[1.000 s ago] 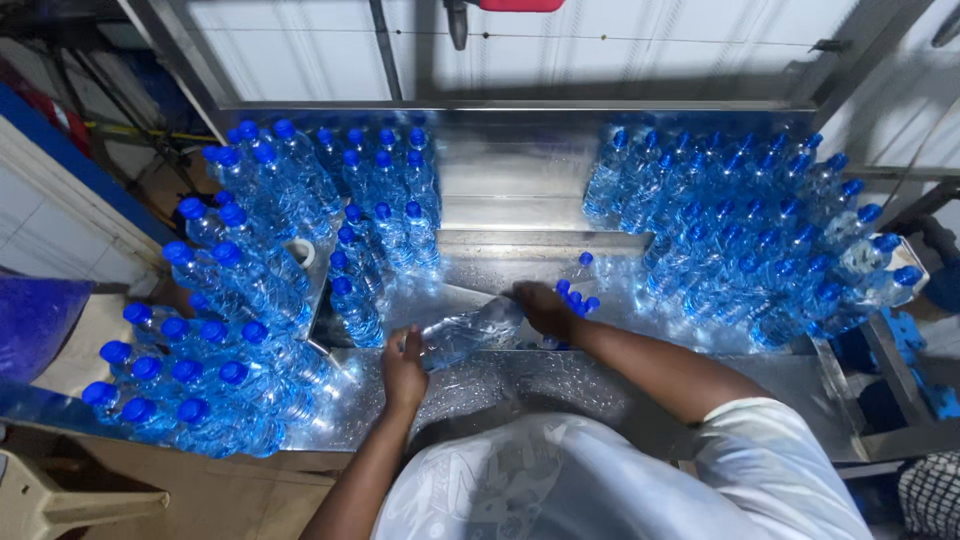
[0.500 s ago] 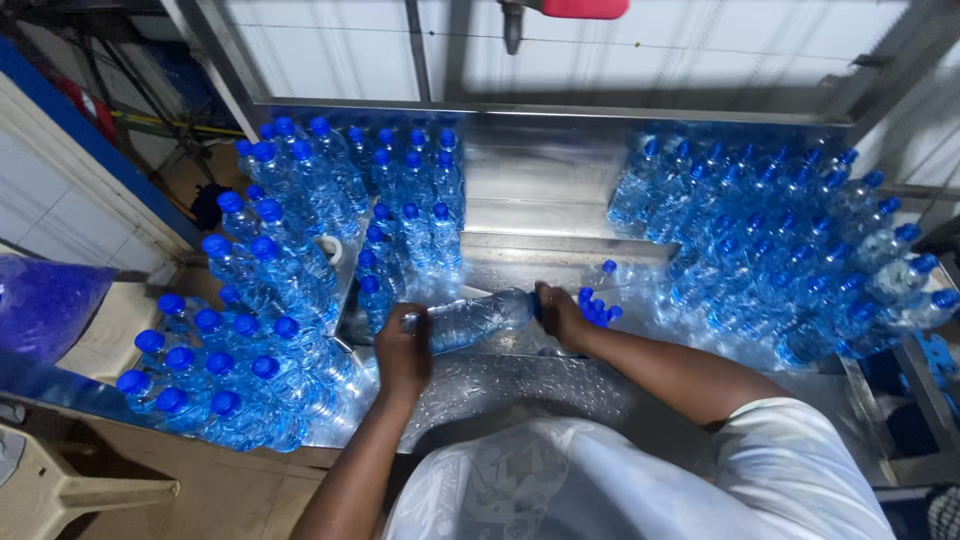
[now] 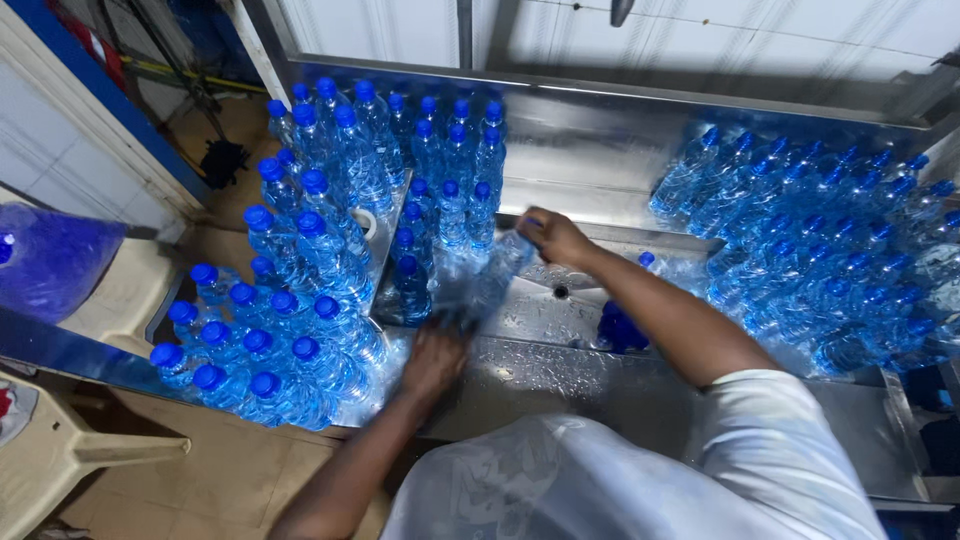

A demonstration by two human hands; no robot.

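A clear plastic water bottle [image 3: 492,282] with a blue cap lies tilted between my two hands over a wet steel table [image 3: 600,385]. My right hand [image 3: 553,236] grips its capped upper end. My left hand [image 3: 436,358], blurred by motion, holds its lower end near the table's front. To the left stands a dense group of upright blue-capped bottles [image 3: 320,230]. Another mass of the same bottles [image 3: 820,250] fills the right side.
Steel wall panels [image 3: 620,40] rise behind the table. A purple-blue plastic bag [image 3: 50,260] rests on a cream plastic chair [image 3: 60,450] at the left. A few loose bottles [image 3: 625,325] lie under my right forearm. Brown floor shows at lower left.
Both hands carried the bottle leftward toward the upright group, and the bottle tipped up from lying flat. The view shifted, so the bottle groups now sit further right in frame.
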